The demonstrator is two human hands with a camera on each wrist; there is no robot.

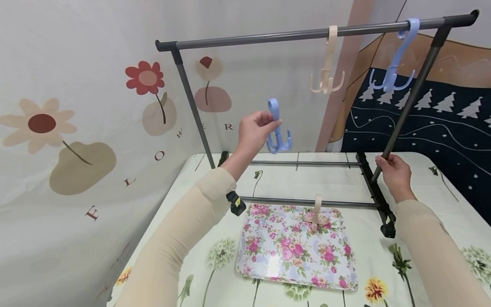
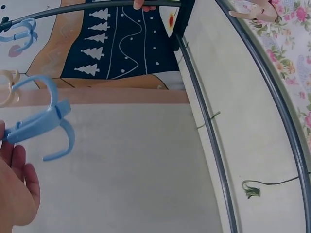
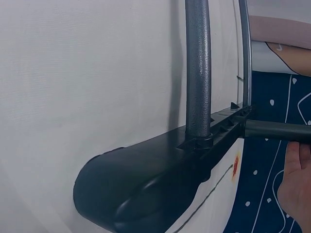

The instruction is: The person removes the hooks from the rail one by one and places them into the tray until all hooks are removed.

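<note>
My left hand (image 1: 254, 133) pinches a blue multi-prong hook (image 1: 278, 138) by its stem, below the rack's top bar (image 1: 249, 40). In the left wrist view the same blue hook (image 2: 41, 121) shows its curved prongs beyond my fingers. My right hand (image 1: 395, 175) grips the rack's right upright (image 1: 407, 100) near its base. A beige hook (image 1: 328, 64) and another blue hook (image 1: 393, 64) hang from the top bar, right of the held one. One more beige hook (image 1: 316, 215) lies on a floral tray (image 1: 284, 251).
Black feet (image 1: 370, 183) and two low rods (image 1: 307, 202) form the rack's base on the flower-print tablecloth (image 1: 207, 273). A patterned curtain (image 1: 96, 128) hangs behind at left. Dark blue cloth with white trees (image 1: 429, 119) covers the right background.
</note>
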